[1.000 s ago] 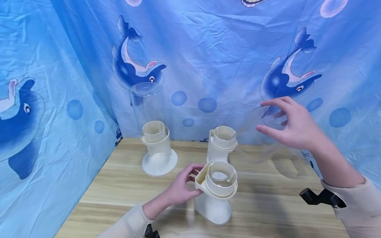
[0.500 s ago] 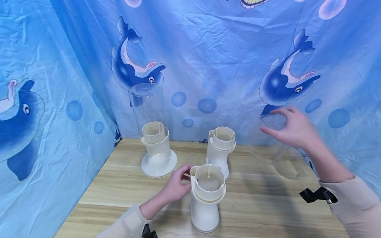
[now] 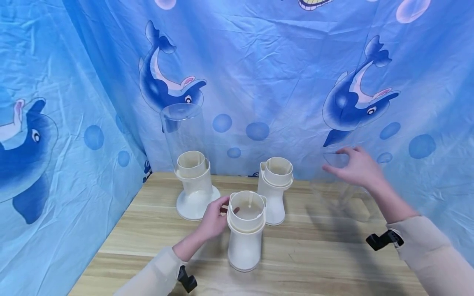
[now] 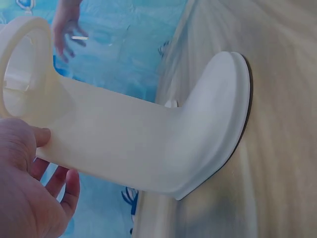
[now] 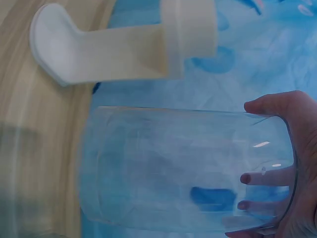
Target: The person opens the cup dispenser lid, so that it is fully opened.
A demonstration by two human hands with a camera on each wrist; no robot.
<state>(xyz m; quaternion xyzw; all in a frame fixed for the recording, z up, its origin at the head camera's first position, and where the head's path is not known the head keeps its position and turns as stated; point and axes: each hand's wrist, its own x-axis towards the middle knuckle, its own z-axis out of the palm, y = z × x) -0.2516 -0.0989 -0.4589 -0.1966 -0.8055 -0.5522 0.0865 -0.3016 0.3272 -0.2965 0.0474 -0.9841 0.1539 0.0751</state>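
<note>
In the head view my left hand (image 3: 214, 220) grips the upper end of a white plastic base (image 3: 244, 248) that has a round collar on top. The left wrist view shows the thumb against the side of this base (image 4: 119, 134) and curled fingers around its edge. On the right, my right hand (image 3: 358, 169) holds a clear cylinder by its top rim. The clear cylinder (image 5: 173, 163) stands out better in the right wrist view, with thumb and fingers spread across its rim. Its lower end is hard to make out in the head view.
A second white base (image 3: 272, 201) stands behind the gripped one. At the back left, a third base (image 3: 196, 201) carries a tall clear cylinder (image 3: 184, 131). Another faint clear shape is by the right hand. A blue dolphin curtain (image 3: 240, 74) hangs behind the wooden table (image 3: 314, 255).
My left hand has shifted left with the white base, which has turned and become more upright. My right hand has come lower with the clear cylinder.
</note>
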